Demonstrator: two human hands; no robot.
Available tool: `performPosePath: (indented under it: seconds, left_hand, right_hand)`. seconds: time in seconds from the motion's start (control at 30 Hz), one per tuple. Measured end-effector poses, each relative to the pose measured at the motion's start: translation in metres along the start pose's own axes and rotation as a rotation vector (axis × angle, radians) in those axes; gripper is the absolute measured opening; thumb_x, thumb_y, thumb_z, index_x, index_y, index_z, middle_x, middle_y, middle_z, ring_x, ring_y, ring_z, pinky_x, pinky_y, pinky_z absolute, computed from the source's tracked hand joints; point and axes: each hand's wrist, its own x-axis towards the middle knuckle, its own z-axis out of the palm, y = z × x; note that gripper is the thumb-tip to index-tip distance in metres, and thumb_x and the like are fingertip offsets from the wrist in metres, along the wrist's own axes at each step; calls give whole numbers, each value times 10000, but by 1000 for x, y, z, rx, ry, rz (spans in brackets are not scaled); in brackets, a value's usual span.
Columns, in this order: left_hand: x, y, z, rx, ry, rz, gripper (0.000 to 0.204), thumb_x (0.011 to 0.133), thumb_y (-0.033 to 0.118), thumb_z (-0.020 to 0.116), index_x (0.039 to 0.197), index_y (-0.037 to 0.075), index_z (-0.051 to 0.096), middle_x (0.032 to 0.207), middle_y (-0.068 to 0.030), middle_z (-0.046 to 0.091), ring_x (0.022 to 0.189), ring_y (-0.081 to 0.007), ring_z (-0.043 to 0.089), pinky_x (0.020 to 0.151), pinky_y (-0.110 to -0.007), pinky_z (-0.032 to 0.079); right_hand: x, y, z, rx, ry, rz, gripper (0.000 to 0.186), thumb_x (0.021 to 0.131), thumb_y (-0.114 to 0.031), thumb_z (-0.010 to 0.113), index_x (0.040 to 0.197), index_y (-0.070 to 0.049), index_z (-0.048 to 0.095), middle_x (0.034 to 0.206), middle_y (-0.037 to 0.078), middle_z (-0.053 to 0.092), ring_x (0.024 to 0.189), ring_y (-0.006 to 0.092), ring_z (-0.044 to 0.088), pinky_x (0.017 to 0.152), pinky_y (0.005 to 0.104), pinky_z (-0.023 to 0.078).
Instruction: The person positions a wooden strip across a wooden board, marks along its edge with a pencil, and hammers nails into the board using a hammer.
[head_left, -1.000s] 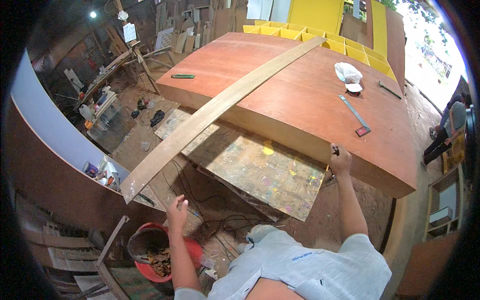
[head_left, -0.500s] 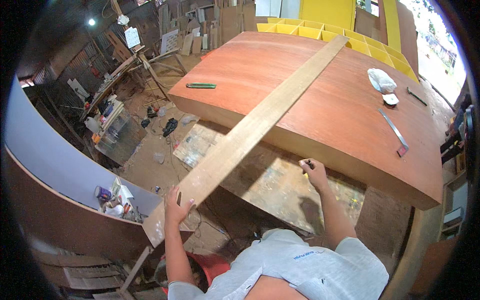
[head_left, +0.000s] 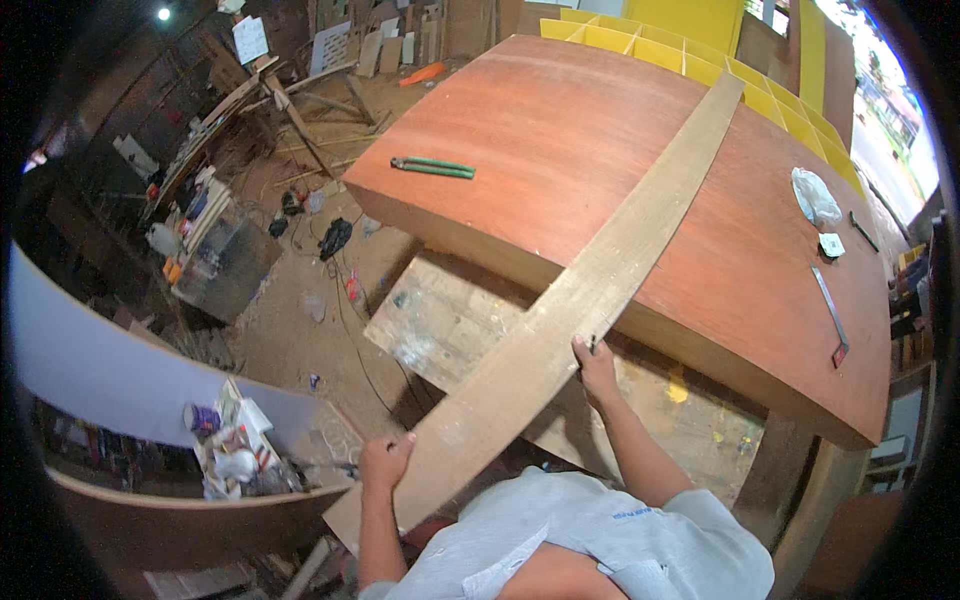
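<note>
In the head view, a long, flat, pale-brown wooden plank slants across a large, reddish-brown, box-shaped wooden slab, its far end at the slab's far edge, beside a yellow lattice of open compartments, and its near end jutting well past the slab's near edge toward the person. The left hand grasps the plank's left long edge close to the near end, thumb on top; the right hand grasps the right long edge farther along, just short of the slab's near edge, with something small and dark at its thumb, too small to tell. Good handling here probably means an even hold on both edges, so that the jutting end neither twists nor dips, while the slab takes the far end's weight; sliding hard could scuff the slab's smooth top. The green-handled metal tool near the slab's left corner lies well apart from the plank, as do the white plastic bag and the metal square with a red stock toward the right edge, so small, level shifts seem the safest way to keep clear of them.
</note>
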Motion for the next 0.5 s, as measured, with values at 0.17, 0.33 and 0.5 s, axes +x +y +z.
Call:
performPosePath:
  seconds: [0.17,0.33,0.5]
  left_hand:
    - [63,0,-27,-10,27,62,547,877,618,805,885,70,803,829,-233,755,825,-452,737,752,-515,572]
    - [139,5,-57,-60,22,116,528,888,602,808,882,74,776,863,-198,765,836,-428,742,757,-505,569]
    - [206,3,-88,-65,35,174,495,900,559,815,879,67,769,877,-213,762,863,-432,743,769,-507,566]
  right_hand:
    - [11,-32,39,-22,86,63,318,1087,-330,707,1184,-28,685,914,-7,654,805,96,556,707,301,464]
    - [39,-71,74,-177,78,93,365,1074,-402,718,1043,-38,723,797,-18,635,709,105,533,683,312,464]
    - [64,-128,88,-685,-248,194,523,1065,-449,704,832,19,719,773,59,736,747,156,678,699,353,534]
